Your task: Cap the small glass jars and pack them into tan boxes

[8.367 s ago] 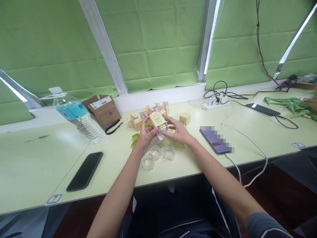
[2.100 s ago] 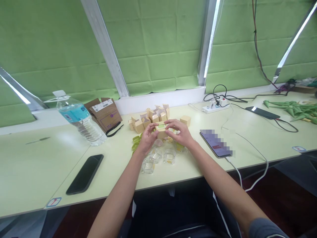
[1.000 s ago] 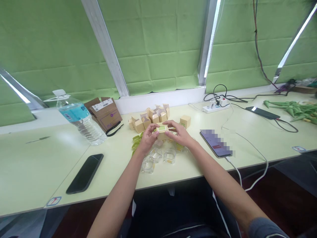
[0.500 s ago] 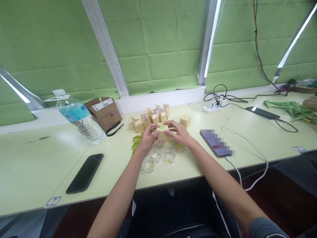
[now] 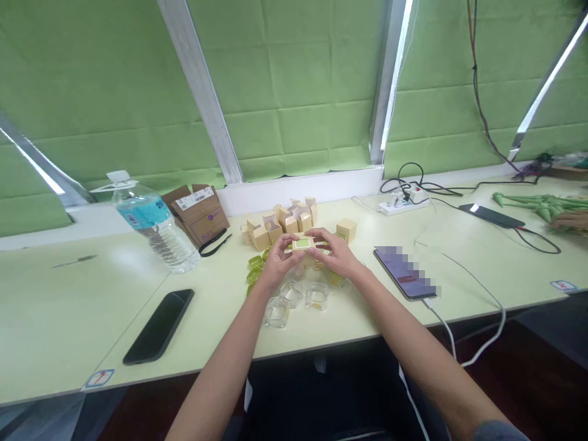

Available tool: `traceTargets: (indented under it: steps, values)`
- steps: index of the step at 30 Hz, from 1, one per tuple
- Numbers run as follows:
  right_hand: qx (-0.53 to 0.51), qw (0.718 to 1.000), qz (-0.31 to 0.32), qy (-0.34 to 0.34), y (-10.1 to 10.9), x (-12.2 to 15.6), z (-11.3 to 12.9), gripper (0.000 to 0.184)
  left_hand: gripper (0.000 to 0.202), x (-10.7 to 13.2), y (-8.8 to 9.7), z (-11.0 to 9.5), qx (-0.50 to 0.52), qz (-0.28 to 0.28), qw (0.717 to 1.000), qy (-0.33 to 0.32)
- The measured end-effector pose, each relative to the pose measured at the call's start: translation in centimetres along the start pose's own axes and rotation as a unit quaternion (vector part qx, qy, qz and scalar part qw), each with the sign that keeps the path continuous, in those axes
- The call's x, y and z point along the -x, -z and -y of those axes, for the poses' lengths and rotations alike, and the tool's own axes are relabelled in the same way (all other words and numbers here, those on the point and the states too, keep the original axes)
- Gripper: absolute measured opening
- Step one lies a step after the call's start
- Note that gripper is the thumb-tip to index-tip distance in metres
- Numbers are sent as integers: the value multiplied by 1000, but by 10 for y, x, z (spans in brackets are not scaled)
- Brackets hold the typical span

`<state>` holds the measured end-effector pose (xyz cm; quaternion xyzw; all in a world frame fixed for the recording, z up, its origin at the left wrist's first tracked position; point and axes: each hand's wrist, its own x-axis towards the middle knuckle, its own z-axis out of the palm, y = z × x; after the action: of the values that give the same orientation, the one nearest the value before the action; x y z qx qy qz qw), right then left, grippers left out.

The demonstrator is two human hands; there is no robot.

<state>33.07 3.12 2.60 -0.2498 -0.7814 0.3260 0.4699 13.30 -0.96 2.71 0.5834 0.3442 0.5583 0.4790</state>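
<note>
Between my two hands is a small kraft cardboard box [image 5: 303, 244] with a green patch on its top. My left hand [image 5: 281, 260] grips its left side, fingers at the back edge and thumb in front. My right hand [image 5: 337, 254] grips the right side in the same manner. Below the hands stand clear glass jars [image 5: 276, 312], several in all, partly hidden by my right wrist. Green lids [image 5: 253, 275] lie left of my left hand. Behind the hands are open kraft boxes [image 5: 273, 228] with raised flaps, and a closed kraft box [image 5: 346, 230] stands to the right.
On the left are a large water bottle [image 5: 158, 226], a brown carton [image 5: 202, 214] and a black phone [image 5: 158, 326]. A lit phone [image 5: 404, 272] with a white cable lies on the right. Farther back sit a power strip [image 5: 404, 202], a dark device [image 5: 491, 215] and green plant-like pieces [image 5: 528, 201].
The view has shifted slightly, so everything sits a little lower and to the right. Both hands still hold the box, whose top now appears flatter to me.
</note>
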Motion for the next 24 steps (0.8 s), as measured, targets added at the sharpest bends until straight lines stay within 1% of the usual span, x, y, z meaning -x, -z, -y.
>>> traceTargets:
  steps: [4, 7, 9, 10, 16, 20, 24]
  values:
    - [-15, 1000, 4, -18, 1, 0, -2, 53, 49, -2, 1, 3, -26, -14, 999, -26]
    - [-27, 999, 9, -31, 3, 0, -3, 53, 67, -2, 1, 1, -30, -32, 998, -39]
    - [-23, 999, 9, -43, 4, 0, -2, 53, 80, -2, 1, -1, -26, -30, 999, -37]
    - [-16, 999, 9, -49, 5, 0, -1, 54, 82, -2, 1, -2, -25, -25, 999, -35]
    - [36, 998, 12, -57, 6, 0, -2, 53, 76, 0, -1, -7, -30, -8, 999, -35]
    - [36, 997, 16, -64, 5, 0, -7, 56, 78, 0, -2, -6, -30, 23, 999, -27]
    - [30, 997, 12, -63, 3, 0, -9, 61, 80, 1, -1, -3, -51, 45, 998, -10]
